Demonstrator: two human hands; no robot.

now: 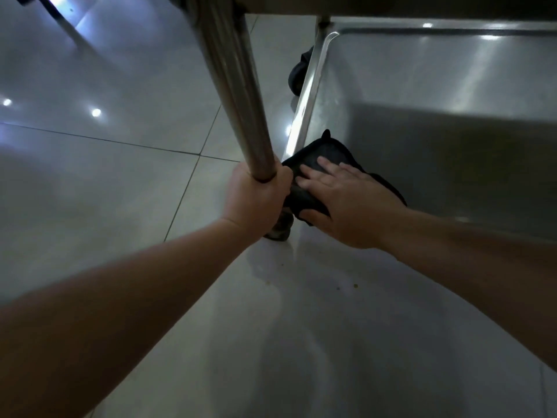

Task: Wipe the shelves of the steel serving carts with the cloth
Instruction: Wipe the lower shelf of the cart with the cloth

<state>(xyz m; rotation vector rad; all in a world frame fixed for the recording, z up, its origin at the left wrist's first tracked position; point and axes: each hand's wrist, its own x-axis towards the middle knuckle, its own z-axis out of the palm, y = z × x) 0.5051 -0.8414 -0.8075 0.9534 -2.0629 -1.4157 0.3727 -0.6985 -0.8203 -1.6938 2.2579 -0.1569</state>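
A steel serving cart's bottom shelf [437,86] fills the right of the head view, a shallow tray with a raised rim. A black cloth [316,158] lies on its near left corner. My right hand [346,200] presses flat on the cloth with straight, spread fingers. My left hand [256,197] grips the lower end of the cart's upright steel post [235,86], fingers curled round it.
Glossy pale floor tiles [105,182] surround the cart. One black caster wheel [298,73] shows at the far left corner, another [280,230] below my left hand. An upper shelf's underside crosses the top edge of the view.
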